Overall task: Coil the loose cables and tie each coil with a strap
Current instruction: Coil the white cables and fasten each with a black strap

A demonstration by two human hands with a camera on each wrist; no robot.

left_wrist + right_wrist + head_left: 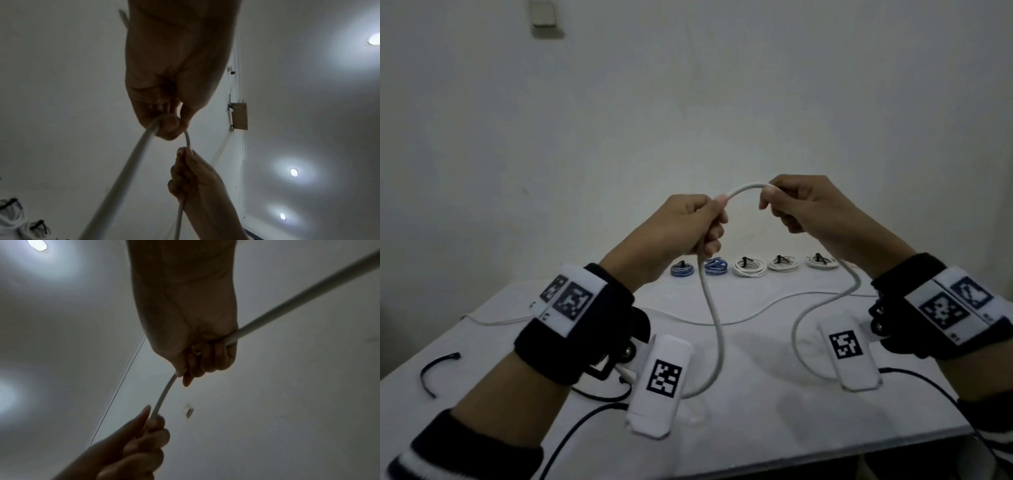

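a loose black strap [436, 371] lay curved at the far left of the desk [774, 404], well apart from everything else. further in, the left hand [688, 228] was raised above the desk with its fingers curled round the white cable [717, 329], one run of which dropped from that fist and sagged down to the desk surface. a short arch of the same cable bridged the gap to the right hand [803, 205], which pinched it between thumb and fingers, so the two hands were close together but not touching, both clamped on the cable. beyond them, against the wall, five finished coils sat in a row, two blue coils [700, 268] on the left and three white coils [782, 265] to their right, each seemingly bound with a dark strap, though they were small and dim at that distance. from the right hand the cable trailed down past the wrist and looped across the desk, with a thinner white lead [756, 313] snaking behind it. the step in hand looked like the opening of a coil: the first bend being formed, with most of the length still slack. the next move would likely call for the right hand to feed more cable round into the left, keeping the loops even, before reaching for the strap at the left.
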